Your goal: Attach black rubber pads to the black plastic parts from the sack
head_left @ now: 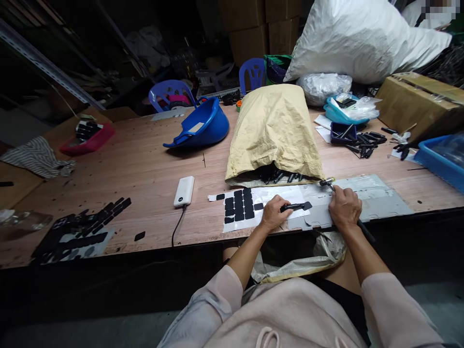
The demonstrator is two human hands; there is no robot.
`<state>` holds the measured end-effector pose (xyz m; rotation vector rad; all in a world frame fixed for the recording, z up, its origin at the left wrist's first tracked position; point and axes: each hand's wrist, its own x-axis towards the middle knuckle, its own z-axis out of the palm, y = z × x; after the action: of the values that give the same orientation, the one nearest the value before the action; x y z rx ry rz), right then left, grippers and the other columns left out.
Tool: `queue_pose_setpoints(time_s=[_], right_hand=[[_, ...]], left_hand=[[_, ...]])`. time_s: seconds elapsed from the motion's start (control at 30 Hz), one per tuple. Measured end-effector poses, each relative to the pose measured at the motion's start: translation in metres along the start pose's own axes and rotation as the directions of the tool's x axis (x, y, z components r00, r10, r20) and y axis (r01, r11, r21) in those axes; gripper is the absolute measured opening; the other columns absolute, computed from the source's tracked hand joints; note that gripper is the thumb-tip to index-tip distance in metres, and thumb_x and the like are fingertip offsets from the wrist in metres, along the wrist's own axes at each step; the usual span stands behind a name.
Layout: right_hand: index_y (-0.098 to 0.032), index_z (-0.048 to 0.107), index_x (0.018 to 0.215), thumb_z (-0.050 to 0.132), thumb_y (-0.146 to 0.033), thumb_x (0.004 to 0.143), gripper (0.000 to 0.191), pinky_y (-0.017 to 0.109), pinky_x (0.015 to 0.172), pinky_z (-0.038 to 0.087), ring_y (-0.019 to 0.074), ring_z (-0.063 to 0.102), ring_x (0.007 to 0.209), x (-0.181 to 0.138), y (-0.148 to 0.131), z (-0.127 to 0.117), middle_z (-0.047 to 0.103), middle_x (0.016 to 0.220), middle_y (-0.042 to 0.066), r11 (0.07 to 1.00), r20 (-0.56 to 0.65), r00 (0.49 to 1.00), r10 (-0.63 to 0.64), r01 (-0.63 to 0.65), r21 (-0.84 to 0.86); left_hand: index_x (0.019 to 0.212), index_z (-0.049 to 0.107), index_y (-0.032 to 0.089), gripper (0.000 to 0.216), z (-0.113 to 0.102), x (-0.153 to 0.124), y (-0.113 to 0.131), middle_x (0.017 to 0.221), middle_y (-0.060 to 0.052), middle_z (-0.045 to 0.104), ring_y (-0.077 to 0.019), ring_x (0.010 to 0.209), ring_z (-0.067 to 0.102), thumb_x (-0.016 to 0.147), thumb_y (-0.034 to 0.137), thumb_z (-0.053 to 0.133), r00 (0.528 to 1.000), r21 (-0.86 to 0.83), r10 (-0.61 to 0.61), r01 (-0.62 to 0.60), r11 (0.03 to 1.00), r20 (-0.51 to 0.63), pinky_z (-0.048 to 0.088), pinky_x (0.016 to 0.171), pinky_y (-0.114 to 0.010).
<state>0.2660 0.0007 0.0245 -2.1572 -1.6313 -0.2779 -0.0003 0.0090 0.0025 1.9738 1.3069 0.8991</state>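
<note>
My left hand [272,215] is closed on a slim black rod-shaped part [294,207] lying across a white backing sheet [282,195]. A black sticker pad [308,205] sits at the part's right tip. Rows of black stickers [239,205] fill the sheet's left side. My right hand [344,208] is closed round a thin tool [327,182] with a metal tip, its dark handle sticking out behind the wrist. Both hands rest near the table's front edge, over a grey plastic sheet [377,198].
A tan sack [273,130] spilling black rods lies just behind the hands. A white power bank [184,191] with a cable is to the left. Blue bowl [203,125], red tray [88,137], cardboard box [420,104], blue bin [440,157] and loose black parts [364,140] surround the wooden table [145,164]. A woven bag [308,258] hangs at my lap.
</note>
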Motion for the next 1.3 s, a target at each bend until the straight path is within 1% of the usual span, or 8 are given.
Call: queue_pose_setpoints(time_s=[0.13,0.23,0.33,0.63,0.77,1.0,1.17,1.3], right_hand=[[-0.020,0.071,0.134,0.045,-0.034,0.109,0.039,0.034,0.079,0.044,0.0240,0.061,0.094,-0.035,-0.022,-0.012,0.068,0.106,0.012,0.952,-0.121,0.991,-0.064,0.097,0.292],[-0.022,0.071,0.132,0.045,-0.037,0.111,0.037,0.034,0.087,0.052,0.0229,0.066,0.098,-0.068,-0.041,-0.017,0.071,0.104,0.009,0.826,-0.111,0.978,-0.177,0.208,0.524],[-0.022,0.072,0.132,0.047,-0.036,0.111,0.036,0.034,0.086,0.056,0.0212,0.069,0.091,-0.090,-0.053,-0.017,0.072,0.099,0.007,0.750,-0.065,0.968,-0.242,0.229,0.621],[-0.024,0.070,0.143,0.047,-0.032,0.111,0.040,0.032,0.085,0.058,0.0197,0.069,0.089,-0.098,-0.062,-0.020,0.071,0.098,0.007,0.716,-0.096,0.954,-0.285,0.279,0.640],[-0.024,0.072,0.141,0.047,-0.033,0.111,0.040,0.030,0.074,0.056,0.0185,0.067,0.079,-0.098,-0.062,-0.016,0.069,0.090,0.005,0.741,-0.068,0.940,-0.333,0.306,0.598],[-0.026,0.070,0.145,0.049,-0.030,0.111,0.041,0.031,0.083,0.057,0.0191,0.069,0.087,-0.094,-0.058,-0.022,0.072,0.098,0.006,0.737,-0.126,0.954,-0.270,0.290,0.611],[-0.023,0.073,0.139,0.048,-0.033,0.111,0.039,0.032,0.078,0.056,0.0195,0.069,0.083,-0.098,-0.052,-0.015,0.072,0.093,0.006,0.752,-0.099,0.961,-0.257,0.263,0.604],[-0.022,0.072,0.140,0.047,-0.035,0.110,0.041,0.034,0.086,0.056,0.0210,0.070,0.091,-0.090,-0.044,-0.021,0.075,0.101,0.009,0.772,-0.108,0.977,-0.186,0.213,0.599]], left_hand=[[0.102,0.083,0.022,0.018,0.004,0.000,-0.005,0.095,-0.002,0.069,-0.0176,0.087,0.067,0.084,0.020,0.084,1.000,-0.028,0.017,-0.017,0.999,-0.006,0.055,0.082,-0.030],[0.101,0.085,0.022,0.018,0.004,0.001,-0.006,0.093,-0.002,0.070,-0.0178,0.088,0.068,0.084,0.020,0.085,1.000,-0.033,0.015,-0.015,0.999,0.004,0.055,0.084,-0.030],[0.102,0.085,0.023,0.018,0.005,0.002,-0.007,0.094,-0.003,0.071,-0.0177,0.088,0.069,0.084,0.020,0.085,1.000,-0.025,0.013,-0.013,1.000,0.007,0.055,0.084,-0.029],[0.102,0.086,0.023,0.018,0.003,0.003,-0.007,0.090,-0.002,0.070,-0.0177,0.088,0.067,0.085,0.020,0.083,0.999,-0.018,0.024,-0.023,1.000,0.039,0.054,0.083,-0.029],[0.099,0.086,0.023,0.014,0.002,0.003,-0.007,0.087,-0.001,0.068,-0.0172,0.086,0.066,0.086,0.020,0.082,0.998,-0.006,0.024,-0.024,1.000,0.050,0.053,0.082,-0.029],[0.100,0.086,0.024,0.017,0.003,0.003,-0.008,0.091,-0.002,0.070,-0.0177,0.088,0.067,0.084,0.021,0.083,0.999,0.017,0.026,-0.027,0.999,0.041,0.055,0.084,-0.029],[0.099,0.086,0.024,0.016,0.003,0.003,-0.006,0.090,-0.002,0.071,-0.0177,0.088,0.068,0.084,0.021,0.083,0.999,0.020,0.017,-0.018,1.000,0.032,0.055,0.084,-0.029],[0.100,0.087,0.023,0.017,0.002,0.003,-0.004,0.091,-0.002,0.072,-0.0181,0.088,0.068,0.084,0.022,0.082,0.999,0.024,0.008,-0.009,1.000,0.037,0.055,0.085,-0.030]])
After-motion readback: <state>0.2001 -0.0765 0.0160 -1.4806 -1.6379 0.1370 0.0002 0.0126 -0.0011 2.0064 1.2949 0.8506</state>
